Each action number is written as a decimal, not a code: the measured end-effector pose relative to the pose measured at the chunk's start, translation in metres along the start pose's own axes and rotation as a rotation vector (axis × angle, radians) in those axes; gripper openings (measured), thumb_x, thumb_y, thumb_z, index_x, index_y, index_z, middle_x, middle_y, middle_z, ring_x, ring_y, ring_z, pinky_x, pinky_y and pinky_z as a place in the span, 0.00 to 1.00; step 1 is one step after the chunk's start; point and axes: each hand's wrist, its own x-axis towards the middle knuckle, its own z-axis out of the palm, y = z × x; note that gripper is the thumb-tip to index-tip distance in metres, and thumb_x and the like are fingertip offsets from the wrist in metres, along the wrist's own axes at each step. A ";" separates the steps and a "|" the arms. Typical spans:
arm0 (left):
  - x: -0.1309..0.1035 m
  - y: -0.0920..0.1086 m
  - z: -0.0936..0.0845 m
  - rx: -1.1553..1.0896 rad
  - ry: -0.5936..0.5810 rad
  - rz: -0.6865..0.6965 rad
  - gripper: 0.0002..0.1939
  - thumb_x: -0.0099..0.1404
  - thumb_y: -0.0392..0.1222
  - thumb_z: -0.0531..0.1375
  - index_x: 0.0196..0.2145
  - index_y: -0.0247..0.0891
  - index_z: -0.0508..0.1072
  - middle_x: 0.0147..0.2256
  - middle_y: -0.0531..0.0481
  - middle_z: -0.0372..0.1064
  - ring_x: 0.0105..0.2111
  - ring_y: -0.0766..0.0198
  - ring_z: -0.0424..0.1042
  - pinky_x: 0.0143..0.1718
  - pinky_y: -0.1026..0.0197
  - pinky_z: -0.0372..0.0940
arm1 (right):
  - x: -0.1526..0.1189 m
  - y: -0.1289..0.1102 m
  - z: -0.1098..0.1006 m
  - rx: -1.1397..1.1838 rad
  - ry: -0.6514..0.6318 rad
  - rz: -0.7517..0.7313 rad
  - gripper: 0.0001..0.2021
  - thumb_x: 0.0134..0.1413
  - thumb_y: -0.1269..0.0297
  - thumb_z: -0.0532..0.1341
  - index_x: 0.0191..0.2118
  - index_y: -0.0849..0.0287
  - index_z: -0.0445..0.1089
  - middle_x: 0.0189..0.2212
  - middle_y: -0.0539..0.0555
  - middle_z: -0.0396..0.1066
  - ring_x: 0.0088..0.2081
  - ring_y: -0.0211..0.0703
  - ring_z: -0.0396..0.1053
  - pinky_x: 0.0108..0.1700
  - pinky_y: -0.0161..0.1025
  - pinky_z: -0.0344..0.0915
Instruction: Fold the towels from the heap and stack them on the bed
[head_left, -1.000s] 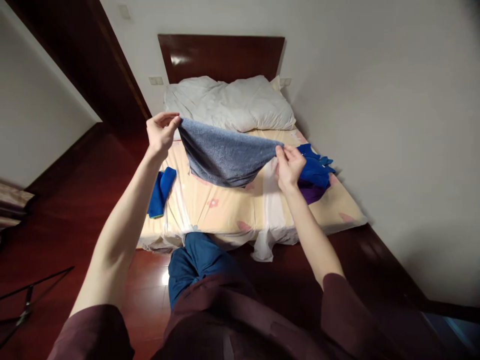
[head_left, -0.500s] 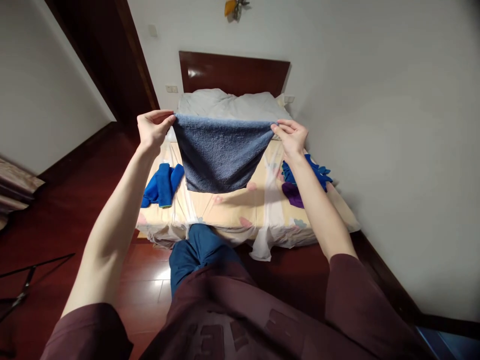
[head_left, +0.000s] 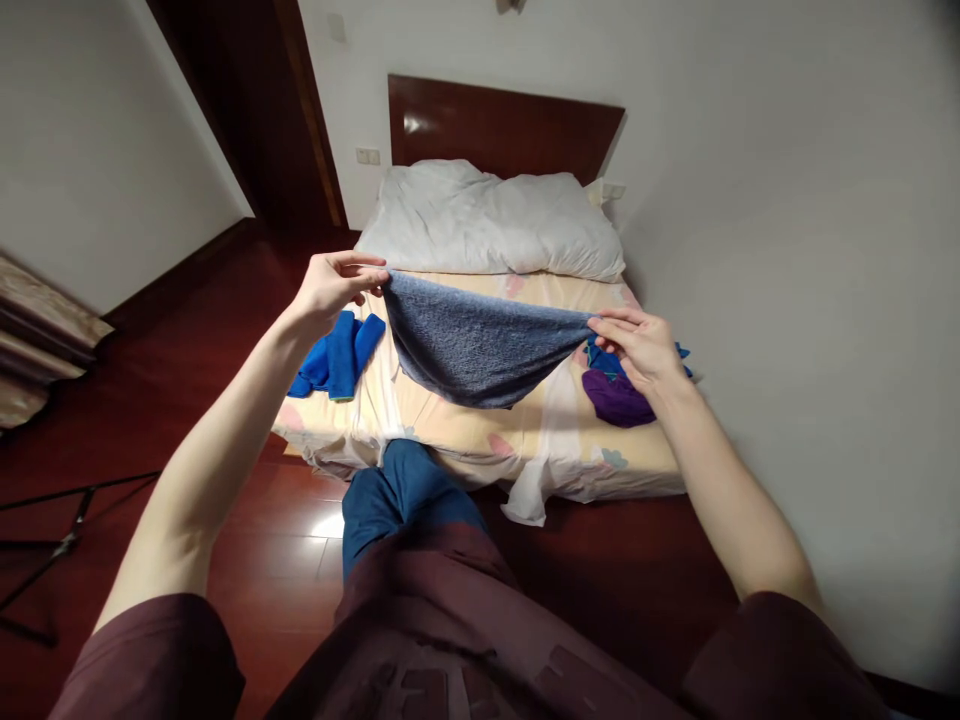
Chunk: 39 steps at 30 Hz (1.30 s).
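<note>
A: Centre of frame: a grey towel (head_left: 480, 345) hangs in the air over the bed (head_left: 480, 440). The left hand (head_left: 330, 290) pinches its upper-left corner and the right hand (head_left: 637, 345) pinches the right corner, fingers closed on the cloth.

B: What are the risks?

A: Only the fingertips grip, so a corner could probably slip free. The sagging middle might also bunch unevenly, or drift onto the blue cloths (head_left: 337, 355) at left or the purple cloth (head_left: 619, 397) at right.
</note>
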 end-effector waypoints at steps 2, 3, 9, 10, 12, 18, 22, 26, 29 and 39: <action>0.006 -0.011 0.008 -0.017 -0.029 -0.040 0.21 0.56 0.46 0.75 0.43 0.31 0.80 0.31 0.44 0.76 0.33 0.55 0.80 0.33 0.58 0.76 | 0.010 0.009 0.001 0.021 -0.010 0.055 0.26 0.31 0.56 0.84 0.37 0.61 0.78 0.27 0.52 0.79 0.23 0.36 0.75 0.19 0.27 0.66; 0.011 -0.018 0.012 -0.025 -0.036 -0.064 0.21 0.56 0.45 0.75 0.43 0.31 0.79 0.31 0.44 0.76 0.33 0.54 0.81 0.34 0.57 0.76 | 0.018 0.016 0.003 0.034 -0.011 0.081 0.24 0.32 0.58 0.84 0.36 0.60 0.77 0.27 0.52 0.79 0.24 0.37 0.76 0.21 0.27 0.67; 0.055 -0.084 0.051 -0.076 -0.020 -0.187 0.19 0.54 0.42 0.76 0.38 0.32 0.76 0.29 0.44 0.76 0.32 0.55 0.80 0.40 0.50 0.79 | 0.082 0.070 0.043 0.125 0.084 0.257 0.14 0.48 0.67 0.78 0.32 0.61 0.73 0.24 0.50 0.77 0.27 0.36 0.79 0.27 0.24 0.72; 0.065 -0.092 0.058 -0.088 -0.002 -0.185 0.19 0.53 0.42 0.76 0.37 0.31 0.76 0.28 0.45 0.76 0.31 0.56 0.80 0.41 0.49 0.79 | 0.093 0.078 0.051 0.130 0.110 0.261 0.13 0.50 0.68 0.77 0.32 0.61 0.72 0.24 0.49 0.76 0.27 0.35 0.79 0.28 0.24 0.72; 0.083 -0.102 0.069 -0.113 0.050 -0.137 0.19 0.53 0.42 0.76 0.37 0.30 0.76 0.29 0.45 0.76 0.32 0.57 0.80 0.43 0.49 0.78 | 0.114 0.090 0.061 0.127 0.153 0.206 0.12 0.53 0.68 0.75 0.33 0.60 0.71 0.25 0.48 0.75 0.26 0.33 0.78 0.29 0.24 0.72; 0.078 -0.112 0.070 -0.047 0.200 0.083 0.24 0.56 0.53 0.74 0.43 0.31 0.79 0.38 0.41 0.80 0.41 0.55 0.81 0.46 0.56 0.76 | 0.129 0.111 0.053 0.035 0.162 -0.190 0.19 0.52 0.51 0.75 0.38 0.58 0.72 0.31 0.49 0.78 0.32 0.39 0.80 0.36 0.33 0.76; 0.006 -0.158 0.066 0.123 0.232 -0.003 0.26 0.58 0.57 0.71 0.44 0.32 0.81 0.42 0.39 0.81 0.45 0.53 0.81 0.46 0.58 0.75 | 0.082 0.163 0.041 -0.038 0.111 -0.177 0.22 0.47 0.46 0.75 0.38 0.59 0.75 0.32 0.53 0.79 0.33 0.41 0.78 0.38 0.37 0.76; -0.085 -0.229 0.082 0.256 0.140 -0.305 0.21 0.58 0.53 0.68 0.42 0.33 0.82 0.41 0.39 0.81 0.45 0.51 0.80 0.43 0.59 0.73 | 0.001 0.242 0.053 -0.098 0.022 0.163 0.20 0.44 0.50 0.75 0.35 0.60 0.75 0.31 0.55 0.79 0.32 0.41 0.76 0.38 0.37 0.74; -0.140 -0.274 0.097 0.267 0.037 -0.553 0.20 0.54 0.50 0.70 0.40 0.34 0.81 0.35 0.41 0.81 0.41 0.51 0.80 0.41 0.59 0.72 | -0.053 0.291 0.066 -0.150 -0.005 0.471 0.16 0.40 0.57 0.76 0.31 0.59 0.73 0.29 0.55 0.78 0.32 0.42 0.75 0.36 0.36 0.73; -0.185 -0.315 0.101 0.155 0.028 -0.671 0.27 0.50 0.66 0.69 0.30 0.37 0.76 0.31 0.44 0.78 0.38 0.52 0.79 0.40 0.58 0.72 | -0.088 0.337 0.063 -0.130 -0.036 0.632 0.20 0.38 0.50 0.77 0.26 0.59 0.72 0.21 0.51 0.74 0.23 0.38 0.70 0.27 0.33 0.66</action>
